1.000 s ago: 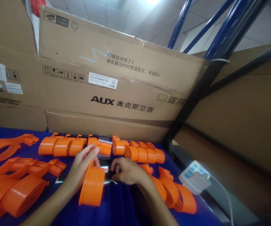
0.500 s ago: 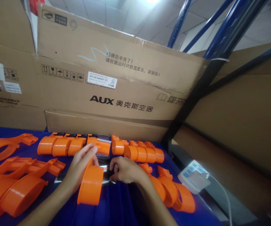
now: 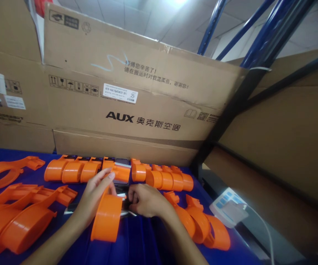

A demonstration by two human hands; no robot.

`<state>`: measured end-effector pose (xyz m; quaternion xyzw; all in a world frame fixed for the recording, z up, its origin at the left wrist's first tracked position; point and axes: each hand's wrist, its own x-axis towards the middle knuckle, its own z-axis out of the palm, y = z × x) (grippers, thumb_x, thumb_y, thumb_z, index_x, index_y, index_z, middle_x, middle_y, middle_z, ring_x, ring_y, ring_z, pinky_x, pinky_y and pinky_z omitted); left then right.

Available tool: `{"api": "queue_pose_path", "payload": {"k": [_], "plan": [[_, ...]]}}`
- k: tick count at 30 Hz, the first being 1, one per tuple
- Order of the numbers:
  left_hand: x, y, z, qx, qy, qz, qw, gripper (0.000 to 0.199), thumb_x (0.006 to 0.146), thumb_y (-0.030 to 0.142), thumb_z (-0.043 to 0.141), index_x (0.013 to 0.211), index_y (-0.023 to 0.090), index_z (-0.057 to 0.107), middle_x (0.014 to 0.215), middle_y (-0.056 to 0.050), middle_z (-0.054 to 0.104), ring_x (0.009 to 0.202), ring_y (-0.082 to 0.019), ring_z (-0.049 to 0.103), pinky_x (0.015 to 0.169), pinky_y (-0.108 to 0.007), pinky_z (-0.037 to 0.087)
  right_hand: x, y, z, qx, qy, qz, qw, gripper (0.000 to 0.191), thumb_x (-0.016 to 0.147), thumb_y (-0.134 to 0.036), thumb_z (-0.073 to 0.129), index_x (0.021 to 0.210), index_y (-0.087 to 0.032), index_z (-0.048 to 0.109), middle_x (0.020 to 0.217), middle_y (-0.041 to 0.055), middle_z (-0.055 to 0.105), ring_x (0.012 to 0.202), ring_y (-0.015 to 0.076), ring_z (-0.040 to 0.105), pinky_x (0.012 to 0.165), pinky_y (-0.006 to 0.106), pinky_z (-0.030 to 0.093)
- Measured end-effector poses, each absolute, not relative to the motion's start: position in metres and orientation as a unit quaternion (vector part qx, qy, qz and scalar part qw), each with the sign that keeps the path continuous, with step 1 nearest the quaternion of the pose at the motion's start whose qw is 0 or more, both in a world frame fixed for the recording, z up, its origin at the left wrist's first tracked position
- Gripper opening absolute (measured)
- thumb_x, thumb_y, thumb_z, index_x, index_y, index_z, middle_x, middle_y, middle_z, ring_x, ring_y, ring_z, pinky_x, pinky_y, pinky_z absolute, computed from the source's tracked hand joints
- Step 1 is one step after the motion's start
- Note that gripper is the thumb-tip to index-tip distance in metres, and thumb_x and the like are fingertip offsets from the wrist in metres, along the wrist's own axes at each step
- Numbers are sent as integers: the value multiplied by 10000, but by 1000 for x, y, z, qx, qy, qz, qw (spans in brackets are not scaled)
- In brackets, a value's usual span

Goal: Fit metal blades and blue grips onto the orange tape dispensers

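My left hand (image 3: pixel 97 189) is wrapped round an orange tape dispenser (image 3: pixel 106 219), whose ring hangs towards me. At its upper end is a toothed metal blade (image 3: pixel 122 164). Beside it, to the right, my right hand (image 3: pixel 144 200) has its fingers curled in at a dark, shiny item (image 3: pixel 124 206) behind the dispenser. What those fingers hold, if anything, is hidden. A dark flat object with a rounded corner (image 3: pixel 122 160) shows behind the blade.
Rows of similar orange dispensers (image 3: pixel 72 172) line the back of the blue surface (image 3: pixel 137 239), with more at left (image 3: pixel 28 230) and right (image 3: pixel 218 232). A power strip (image 3: pixel 228 207) with a white cable lies at the right. A large cardboard sheet (image 3: pixel 78 114) stands behind.
Little differs. My right hand's fingers have curled slightly tighter at the dark item, while my left hand keeps the orange tape dispenser in nearly the same place.
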<state>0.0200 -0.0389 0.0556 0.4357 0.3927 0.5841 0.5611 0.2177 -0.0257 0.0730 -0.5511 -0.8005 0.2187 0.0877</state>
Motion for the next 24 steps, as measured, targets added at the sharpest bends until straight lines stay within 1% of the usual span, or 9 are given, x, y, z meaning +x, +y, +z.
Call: {"api": "queue_pose_path", "payload": {"k": [6,12,15,17,20,24], "plan": [[19,-37,53,440,393,585,557,416,849,556,704,1020,179,670,571,11,659,492,-128,545,508,-204,412,225,-18,73,-537,-807,210,128,139,719,-119,689,773,-214,603,739,-31,670,661,136,564,583,238,317],[17,-35,51,448,392,581,555,419,866,565,690,1038,183,664,586,15,660,492,-127,534,505,-209,406,225,-9,71,-519,-813,193,180,126,823,-201,673,785,-211,553,821,-13,665,780,150,579,688,236,378],[16,-33,46,446,389,573,567,430,862,560,703,1073,191,643,580,26,653,482,-128,539,498,-212,412,221,-6,68,-518,-811,190,193,145,847,-234,676,781,-211,549,822,-10,663,785,153,582,690,237,378],[15,-31,44,446,388,569,572,438,866,557,704,1098,193,630,579,32,650,479,-125,539,497,-211,413,219,-6,65,-522,-809,192,190,160,832,-237,700,762,-209,559,786,-13,651,759,153,575,662,237,363],[14,-29,41,446,387,567,574,447,870,561,702,1114,195,622,586,33,652,491,-126,546,502,-212,419,219,-9,63,-528,-807,192,183,167,780,-184,725,726,-206,568,723,-24,623,712,149,556,626,240,327],[14,-28,40,455,390,568,564,422,877,566,694,1067,196,625,585,30,655,487,-116,533,504,-206,417,218,-15,62,-534,-804,184,187,164,732,-144,730,724,-208,579,707,-27,608,705,153,541,622,250,302]]}}
